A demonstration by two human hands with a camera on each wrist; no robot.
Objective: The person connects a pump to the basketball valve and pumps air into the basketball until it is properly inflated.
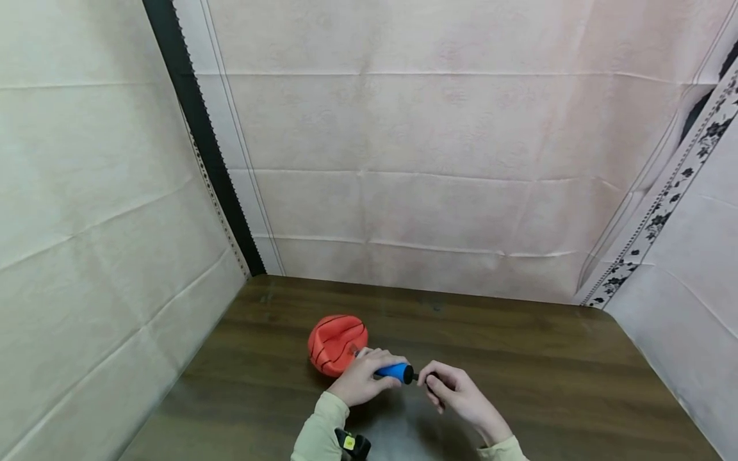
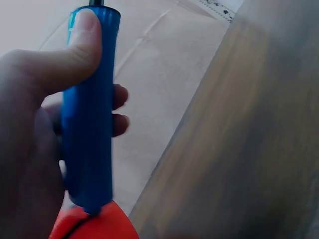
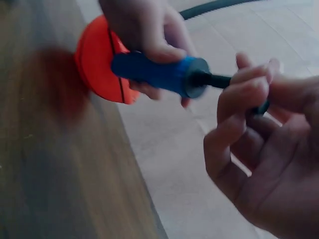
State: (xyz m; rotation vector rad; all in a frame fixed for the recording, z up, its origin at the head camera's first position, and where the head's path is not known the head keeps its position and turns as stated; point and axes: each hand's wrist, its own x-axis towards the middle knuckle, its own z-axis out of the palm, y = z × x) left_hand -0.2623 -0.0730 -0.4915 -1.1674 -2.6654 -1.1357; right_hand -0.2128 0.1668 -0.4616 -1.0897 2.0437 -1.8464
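A red ball with black lines (image 1: 333,339), dented on top like a partly deflated basketball, sits on the wooden table. Against it stands one end of a blue hand pump (image 2: 89,144). My left hand (image 1: 362,380) grips the pump's barrel, its thumb lying along the side near the black end cap (image 3: 195,77). From that cap a short length of dark rod (image 3: 217,80) sticks out. My right hand (image 1: 458,396) holds the dark handle at the rod's outer end with curled fingers, which partly cover it. Whether a needle enters the ball is hidden.
The brown table (image 1: 519,358) reaches to pale fabric walls (image 1: 438,160) at the back and both sides. A black strip (image 1: 202,128) runs up the back left corner. On my left wrist is a dark device with a yellow-green patch (image 1: 350,442).
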